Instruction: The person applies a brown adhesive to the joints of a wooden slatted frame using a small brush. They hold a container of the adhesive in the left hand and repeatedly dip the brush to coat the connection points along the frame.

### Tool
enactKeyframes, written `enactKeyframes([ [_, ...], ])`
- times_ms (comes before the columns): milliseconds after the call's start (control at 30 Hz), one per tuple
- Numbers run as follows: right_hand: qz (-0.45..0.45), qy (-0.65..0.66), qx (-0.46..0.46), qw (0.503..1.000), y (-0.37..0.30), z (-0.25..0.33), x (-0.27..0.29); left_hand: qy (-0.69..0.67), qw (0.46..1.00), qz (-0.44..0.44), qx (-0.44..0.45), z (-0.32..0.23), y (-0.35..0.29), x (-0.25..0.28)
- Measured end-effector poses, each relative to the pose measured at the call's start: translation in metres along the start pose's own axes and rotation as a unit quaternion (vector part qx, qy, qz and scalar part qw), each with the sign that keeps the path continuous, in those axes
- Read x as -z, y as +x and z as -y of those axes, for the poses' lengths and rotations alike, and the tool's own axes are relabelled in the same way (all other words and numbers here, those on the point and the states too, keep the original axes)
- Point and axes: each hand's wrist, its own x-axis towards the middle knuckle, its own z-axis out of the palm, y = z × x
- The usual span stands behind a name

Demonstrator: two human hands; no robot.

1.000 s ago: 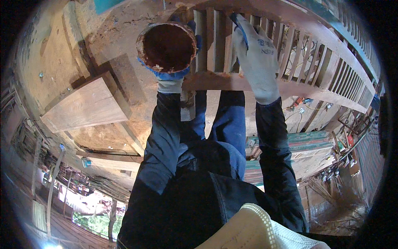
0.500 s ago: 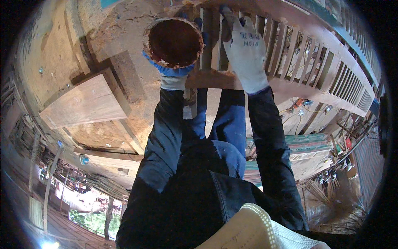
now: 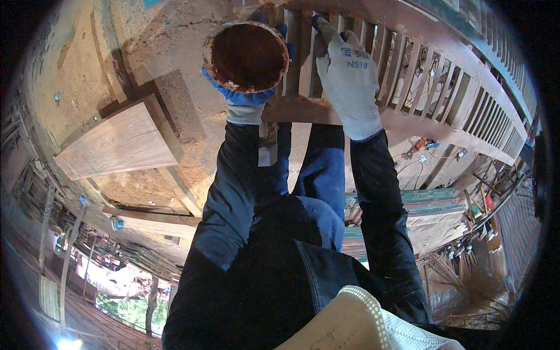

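My left hand [image 3: 245,104], in a white glove with blue-coated fingers, is closed round a round, rough-rimmed bowl [image 3: 246,58]. Reddish-brown residue coats the bowl's inside. Its open top faces me, above the left end of a brown wooden slatted panel [image 3: 396,118]. Over the panel's slats is my right hand [image 3: 348,70], in a matching glove with its back toward me. One dark fingertip reaches to a slat near the far rail, while the other fingers curl under. Whatever those fingers hold, if anything, is hidden.
Left of me, a tapered wooden board [image 3: 119,143] lies on the dusty work surface. A greenish slatted panel [image 3: 496,55] runs along the far right. Beyond the panel's near edge are an orange tool [image 3: 421,144] with a cable and stacked green-edged boards [image 3: 431,201].
My right hand has shifted slightly to the right and nearer along the slats. The bowl in my left hand has tilted and moved a little.
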Motion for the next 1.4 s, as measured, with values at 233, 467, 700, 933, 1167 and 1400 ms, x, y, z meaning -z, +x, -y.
enactKeyframes([
  [233,-0.008,-0.011,-0.001,1.0,0.007,0.001,-0.007,-0.331,0.933,-0.139,0.039,0.002,0.002,-0.016],
  [467,-0.071,-0.065,0.036,0.995,0.009,-0.012,-0.018,-0.325,0.937,-0.128,0.032,-0.003,-0.003,-0.018],
  [700,-0.044,0.114,-0.031,0.992,-0.009,-0.004,0.003,-0.423,0.901,-0.082,0.044,-0.014,-0.011,-0.017],
  [933,0.094,0.579,-0.282,0.76,-0.059,-0.037,0.022,-0.658,0.75,0.024,0.065,-0.076,-0.029,-0.047],
  [1167,0.162,0.527,-0.293,0.781,-0.051,-0.019,0.032,-0.682,0.724,0.005,0.103,-0.062,-0.133,-0.008],
  [1400,0.014,0.116,0.002,0.993,0.016,0.011,0.0,-0.664,0.733,-0.062,0.135,-0.037,-0.179,-0.011],
])
